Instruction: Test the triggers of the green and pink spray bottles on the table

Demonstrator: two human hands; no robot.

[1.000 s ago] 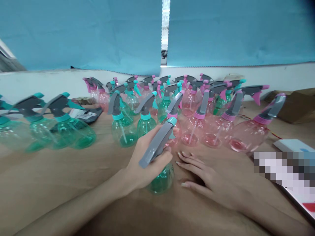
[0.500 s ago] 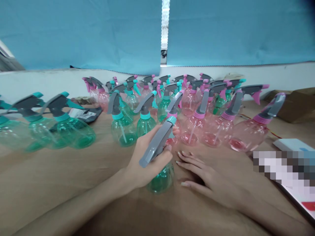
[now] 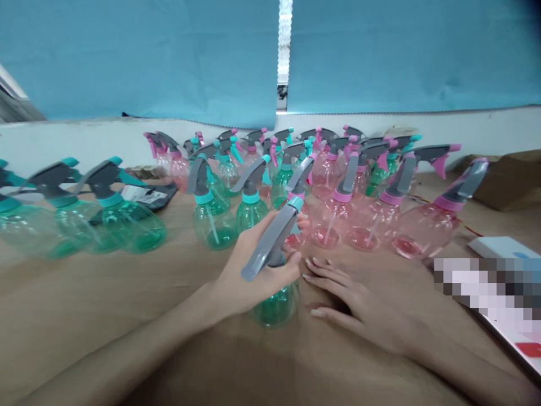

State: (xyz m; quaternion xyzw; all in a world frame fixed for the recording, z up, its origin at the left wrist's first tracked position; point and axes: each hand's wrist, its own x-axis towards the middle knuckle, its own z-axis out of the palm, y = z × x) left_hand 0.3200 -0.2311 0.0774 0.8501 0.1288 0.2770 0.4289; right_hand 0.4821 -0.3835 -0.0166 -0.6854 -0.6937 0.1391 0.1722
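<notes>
Green spray bottle [image 3: 275, 309] fills your left hand [image 3: 257, 287], fingers curled round its neck; your right hand [image 3: 354, 298] lies spread, unladen, on the counter [image 3: 84, 304].

Both the left hand [image 3: 253, 270] and right hand [image 3: 346, 296] are bare, and so are the forearms [image 3: 152, 341] running back behind the fingers [image 3: 327, 282], pretty slim ones too. Nails [image 3: 318, 313] on the right are kinda long, poking past the fingertips [image 3: 315, 272].
</notes>
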